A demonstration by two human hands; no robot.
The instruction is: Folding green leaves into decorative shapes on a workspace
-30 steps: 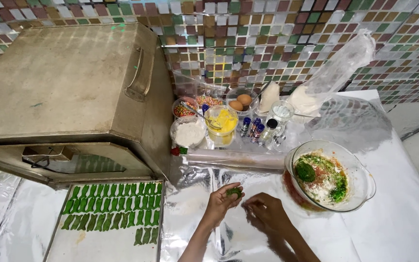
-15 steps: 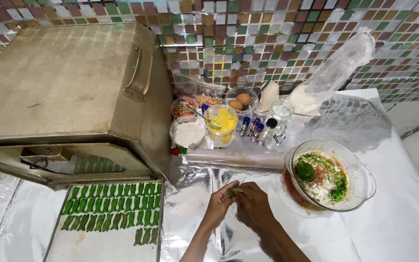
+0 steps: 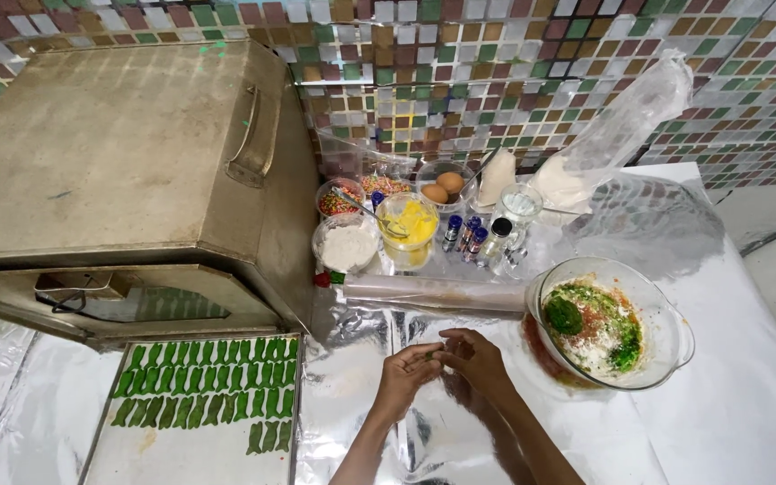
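Two hands, the left hand (image 3: 406, 375) and right hand (image 3: 471, 356), are meeting at lower centre, fingertips pinching a small green piece (image 3: 430, 356) between them, baking tray (image 3: 101, 449) lying lower left.

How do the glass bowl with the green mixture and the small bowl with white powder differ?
The glass bowl is larger, with handles, and holds a mixed green, white and red mass; the small bowl holds plain white powder. The glass bowl stands right of the hands, the small bowl beside the metal oven. Both are clear and round.
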